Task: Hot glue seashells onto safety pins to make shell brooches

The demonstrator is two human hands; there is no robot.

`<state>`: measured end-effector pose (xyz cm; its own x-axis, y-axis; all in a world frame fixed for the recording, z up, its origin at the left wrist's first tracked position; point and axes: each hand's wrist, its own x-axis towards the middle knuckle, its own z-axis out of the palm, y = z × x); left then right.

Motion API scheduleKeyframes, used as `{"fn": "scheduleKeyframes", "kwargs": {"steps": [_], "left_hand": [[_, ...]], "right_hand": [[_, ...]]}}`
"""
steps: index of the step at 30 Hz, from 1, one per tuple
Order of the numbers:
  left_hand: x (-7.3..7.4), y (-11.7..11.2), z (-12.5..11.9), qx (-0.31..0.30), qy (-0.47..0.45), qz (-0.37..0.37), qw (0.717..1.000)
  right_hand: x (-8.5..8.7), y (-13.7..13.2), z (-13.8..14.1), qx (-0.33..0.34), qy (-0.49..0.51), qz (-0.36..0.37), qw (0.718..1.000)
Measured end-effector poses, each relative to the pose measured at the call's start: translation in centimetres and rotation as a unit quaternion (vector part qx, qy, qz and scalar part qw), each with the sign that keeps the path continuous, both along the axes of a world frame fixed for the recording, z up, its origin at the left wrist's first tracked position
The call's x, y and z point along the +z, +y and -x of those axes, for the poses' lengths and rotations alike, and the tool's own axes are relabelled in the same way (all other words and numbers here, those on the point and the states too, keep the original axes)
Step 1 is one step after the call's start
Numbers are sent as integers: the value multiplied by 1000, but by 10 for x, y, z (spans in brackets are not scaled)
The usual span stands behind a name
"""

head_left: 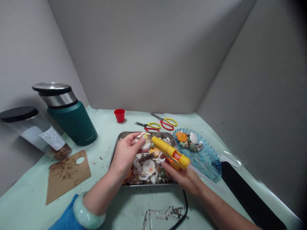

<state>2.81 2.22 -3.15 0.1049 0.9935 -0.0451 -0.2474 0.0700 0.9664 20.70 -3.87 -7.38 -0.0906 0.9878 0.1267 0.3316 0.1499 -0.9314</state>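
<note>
My left hand (126, 152) is closed around a pale seashell (143, 140), held over a metal tray (114, 152) filled with several mixed shells. My right hand (183, 177) grips a yellow glue gun (169, 152), whose nozzle points left and touches the shell in my left hand. The gun's black cord (185, 204) runs down toward the near edge of the table. A pale green bangle sits on my left wrist.
A blue glass dish (207, 158) with a few shells lies right of the tray. Behind are two scissors (159, 124) and a red cup (119, 115). At left stand a green flask (70, 116), a clear jar (35, 132) and a cardboard piece (67, 174). Metal clips (165, 213) lie near me.
</note>
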Motion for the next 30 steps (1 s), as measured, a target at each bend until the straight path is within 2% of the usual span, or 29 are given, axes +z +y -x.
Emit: {"fn": "scheduleKeyframes", "kwargs": {"steps": [12, 30], "left_hand": [[0, 2, 0, 5, -2, 16, 1000], [-2, 2, 0, 3, -1, 17, 1000]], "right_hand": [[1, 0, 1, -9, 22, -4, 1000], [3, 0, 1, -13, -18, -29, 999]]}}
